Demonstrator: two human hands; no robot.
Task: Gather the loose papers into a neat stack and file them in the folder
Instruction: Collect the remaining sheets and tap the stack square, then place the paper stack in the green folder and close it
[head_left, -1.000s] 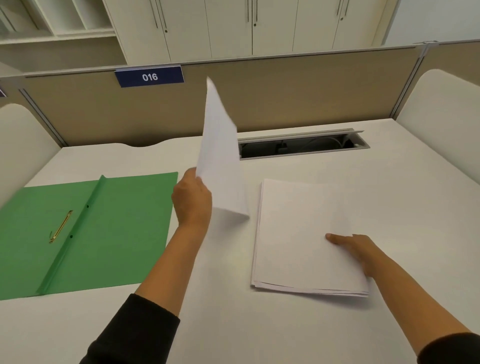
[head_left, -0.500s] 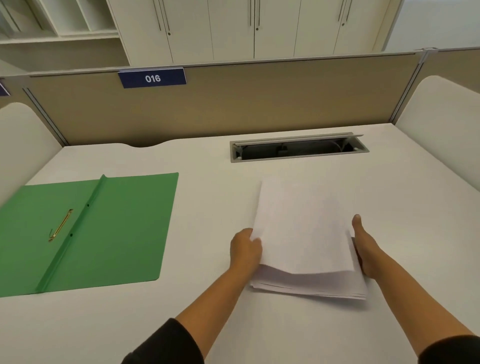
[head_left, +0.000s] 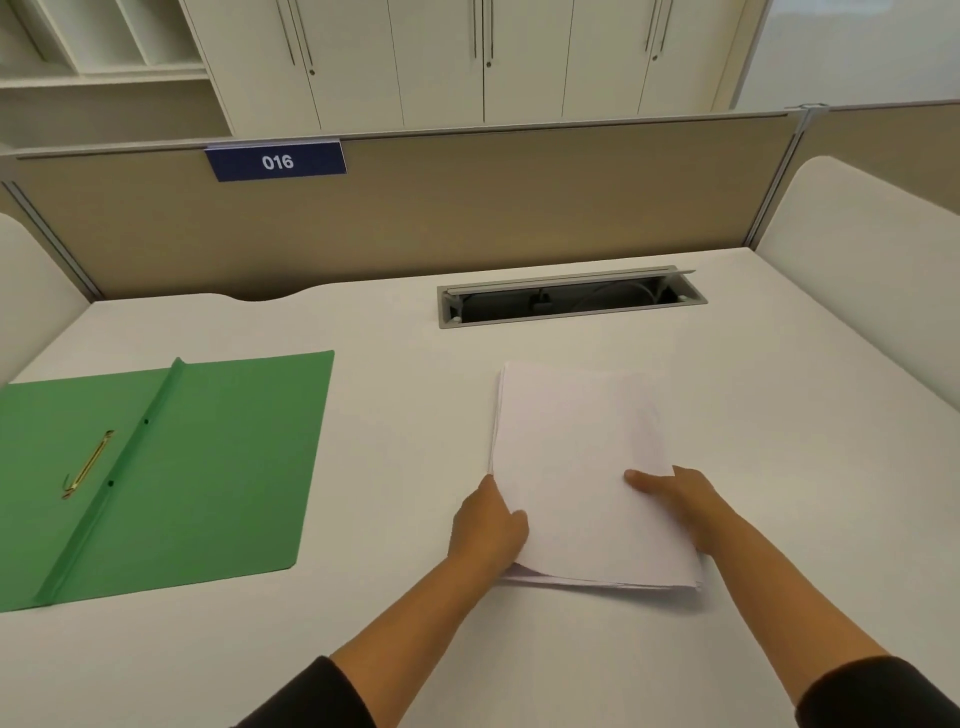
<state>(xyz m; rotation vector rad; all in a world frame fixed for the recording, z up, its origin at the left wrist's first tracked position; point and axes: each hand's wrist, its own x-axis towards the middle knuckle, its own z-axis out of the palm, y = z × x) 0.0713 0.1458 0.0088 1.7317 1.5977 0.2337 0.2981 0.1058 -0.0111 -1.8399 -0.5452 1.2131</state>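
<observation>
A stack of white papers (head_left: 576, 452) lies on the white desk (head_left: 415, 623), right of centre. My left hand (head_left: 488, 525) grips the stack's near left edge, fingers tucked under it. Over the near right part of the stack, my right hand (head_left: 675, 499) rests with the thumb flat on the top sheet. The near edges of the lower sheets show slightly uneven. A green folder (head_left: 208, 467) lies open and flat at the left, a gold metal fastener (head_left: 88, 462) on its left half.
An open cable tray (head_left: 566, 301) is sunk into the desk behind the papers. A beige partition with a blue "016" sign (head_left: 275, 161) runs along the back, and white rounded side panels (head_left: 872, 270) stand at both ends.
My left hand laid the raised sheet on the stack and took hold of its left edge. My right hand shifted from the stack's side onto its top.
</observation>
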